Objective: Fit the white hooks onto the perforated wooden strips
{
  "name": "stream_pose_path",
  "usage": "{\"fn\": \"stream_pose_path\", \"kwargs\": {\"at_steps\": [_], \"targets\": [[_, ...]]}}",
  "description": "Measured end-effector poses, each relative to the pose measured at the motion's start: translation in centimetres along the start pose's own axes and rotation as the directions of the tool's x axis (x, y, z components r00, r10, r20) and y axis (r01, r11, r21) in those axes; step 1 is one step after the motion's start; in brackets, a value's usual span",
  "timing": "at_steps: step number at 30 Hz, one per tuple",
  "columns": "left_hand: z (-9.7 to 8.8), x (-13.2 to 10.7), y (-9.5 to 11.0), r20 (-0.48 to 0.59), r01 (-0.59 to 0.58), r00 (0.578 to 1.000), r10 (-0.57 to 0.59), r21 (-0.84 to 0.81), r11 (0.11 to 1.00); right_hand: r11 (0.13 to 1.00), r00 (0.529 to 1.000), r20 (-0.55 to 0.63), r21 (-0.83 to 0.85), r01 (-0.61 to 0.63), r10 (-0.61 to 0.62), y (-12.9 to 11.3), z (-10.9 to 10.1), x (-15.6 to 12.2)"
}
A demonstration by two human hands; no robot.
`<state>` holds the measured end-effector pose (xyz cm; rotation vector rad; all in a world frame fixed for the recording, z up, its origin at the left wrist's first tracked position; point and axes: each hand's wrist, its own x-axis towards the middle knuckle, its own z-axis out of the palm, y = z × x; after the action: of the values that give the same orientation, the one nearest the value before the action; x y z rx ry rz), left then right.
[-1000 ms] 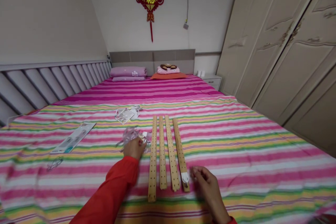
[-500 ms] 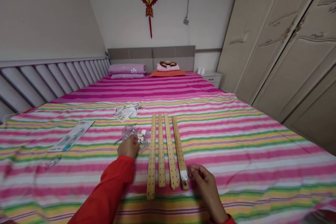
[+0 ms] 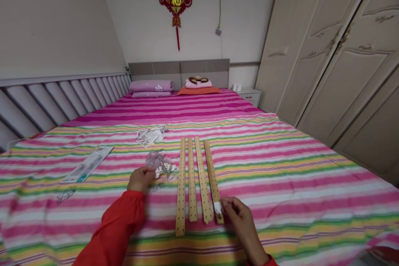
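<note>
My left hand [image 3: 141, 178] has its fingers pressed together at the near left side of a heap of clear plastic bags with small white pieces [image 3: 166, 168]. What those fingertips hold, if anything, cannot be made out. Right of the heap lie several long wooden strips with rows of small holes, among them a left strip [image 3: 181, 187] and a right strip [image 3: 212, 174]. On the right strip's near end is a small white tag-like piece [image 3: 217, 207] with a dark metal bit. Thumb and finger of my right hand [image 3: 241, 216] are closed right beside it; anything between them is hidden.
A flat clear package [image 3: 89, 165] and a thin wire-like item [image 3: 66, 194] lie on the left of the striped bedspread [image 3: 296, 183]. Crumpled packaging [image 3: 152, 135] lies farther back. Folded bedding [image 3: 151, 87] is by the headboard, with a wardrobe [image 3: 336, 54] on the right.
My left hand has drawn back to the left from the small pieces, uncovering more of the heap. My right hand stays beside the white piece. The view has tilted slightly upward.
</note>
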<state>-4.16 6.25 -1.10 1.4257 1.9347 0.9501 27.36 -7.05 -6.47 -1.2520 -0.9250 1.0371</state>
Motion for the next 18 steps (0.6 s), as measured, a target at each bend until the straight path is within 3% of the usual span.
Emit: {"fn": "stream_pose_path", "kwargs": {"at_steps": [3,7,9,12,15,18], "targets": [[0.0,0.5,-1.1,0.151,0.183,0.980,-0.129,-0.428,0.885,1.000,1.000,0.020,0.022,-0.012,0.012,-0.2,0.4,-0.2],[0.4,-0.4,-1.1,0.280,0.422,0.907,-0.315,-0.592,0.687,0.997,0.997,0.067,0.060,-0.048,0.043,-0.2,1.1,-0.4],[0.6,-1.0,-0.5,0.317,0.457,0.889,-0.330,-0.636,0.622,0.996,0.996,0.082,0.069,-0.052,0.046,-0.2,1.4,-0.4],[0.8,-2.1,0.6,0.225,0.338,0.940,-0.255,-0.701,0.628,0.997,0.998,0.067,0.075,-0.027,0.022,-0.5,1.5,-0.5],[0.9,-3.7,1.9,0.073,0.152,0.987,-0.140,-0.683,0.714,0.998,1.000,0.024,0.060,0.000,-0.002,-1.1,1.5,-0.4],[1.3,-6.0,3.3,0.067,0.021,0.997,0.026,-0.620,0.784,0.999,0.999,0.022,0.027,0.033,-0.034,-1.7,1.6,-0.2]]}}
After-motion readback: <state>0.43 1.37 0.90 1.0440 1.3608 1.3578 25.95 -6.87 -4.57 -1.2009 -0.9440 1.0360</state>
